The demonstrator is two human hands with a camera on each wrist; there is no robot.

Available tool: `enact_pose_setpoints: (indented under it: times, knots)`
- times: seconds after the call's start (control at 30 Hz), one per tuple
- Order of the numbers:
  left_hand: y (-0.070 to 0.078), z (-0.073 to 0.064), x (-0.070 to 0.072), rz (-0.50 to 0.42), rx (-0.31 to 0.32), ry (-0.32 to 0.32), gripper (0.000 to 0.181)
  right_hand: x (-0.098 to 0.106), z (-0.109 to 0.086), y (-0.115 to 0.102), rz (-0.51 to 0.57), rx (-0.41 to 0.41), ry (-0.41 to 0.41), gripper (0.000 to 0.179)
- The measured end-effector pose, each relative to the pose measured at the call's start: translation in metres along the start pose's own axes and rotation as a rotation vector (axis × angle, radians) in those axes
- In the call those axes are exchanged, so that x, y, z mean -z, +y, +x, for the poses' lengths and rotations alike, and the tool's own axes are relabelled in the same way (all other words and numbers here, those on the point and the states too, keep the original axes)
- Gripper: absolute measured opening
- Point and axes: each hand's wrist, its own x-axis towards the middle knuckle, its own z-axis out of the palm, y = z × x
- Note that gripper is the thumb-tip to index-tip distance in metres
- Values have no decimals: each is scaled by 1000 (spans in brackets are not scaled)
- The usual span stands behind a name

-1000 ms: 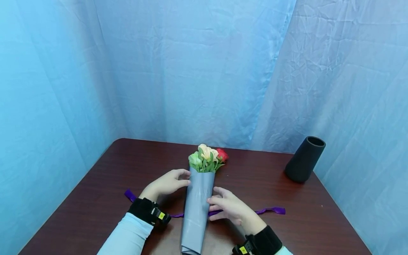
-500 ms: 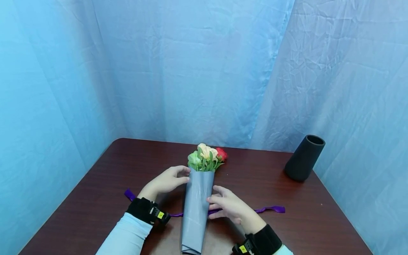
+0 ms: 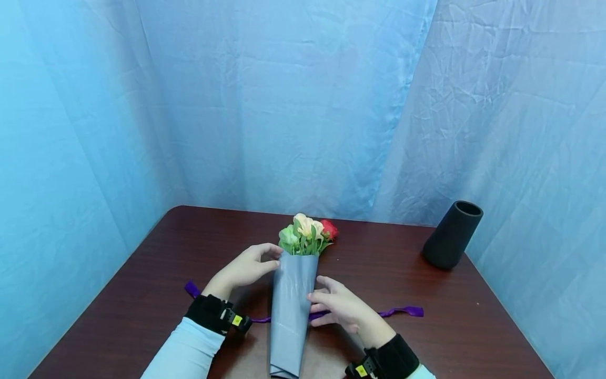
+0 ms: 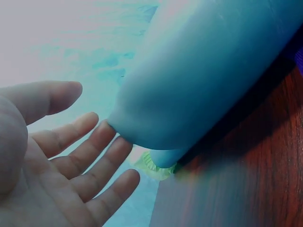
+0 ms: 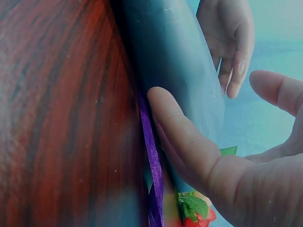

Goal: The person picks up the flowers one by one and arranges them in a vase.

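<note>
A bouquet lies lengthwise on the table in rolled grey-blue wrapping paper (image 3: 294, 310). Cream, red and pale green flowers (image 3: 306, 234) stick out of its far end. My left hand (image 3: 245, 269) is at the upper left edge of the roll; in the left wrist view its spread fingertips (image 4: 124, 144) meet the paper's rim. On the other side, my right hand (image 3: 344, 308) has its loosely extended fingers along the roll's right edge. A purple ribbon (image 3: 401, 311) runs crosswise beneath the roll, its middle hidden. In the right wrist view the ribbon (image 5: 150, 142) passes beside my right hand.
A black tapered vase (image 3: 452, 235) stands at the right rear of the dark wood table (image 3: 379, 258). Pale blue curtains (image 3: 265, 105) enclose the table's back and sides. Black camera bands (image 3: 213, 314) circle both wrists.
My left hand has shifted slightly left and away from me along the paper's edge. The right hand, ribbon and flowers look nearly unchanged.
</note>
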Motion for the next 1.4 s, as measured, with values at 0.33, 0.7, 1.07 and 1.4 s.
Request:
enact_pose_setpoints:
  times: [0.33,0.7,1.07,1.4]
  knots:
    - [5,-1,0,30,-28,36,33,1,0,1,-1,4,-11,91]
    - [5,-1,1,73,-26,57,34,2,1,3,-8,2,-13,91]
    - [0,-4,7,126,59,63,29,2,1,3,-9,-2,-16,90]
    - [-2,-13,13,165,68,51,27,3,1,5,-11,3,-9,90]
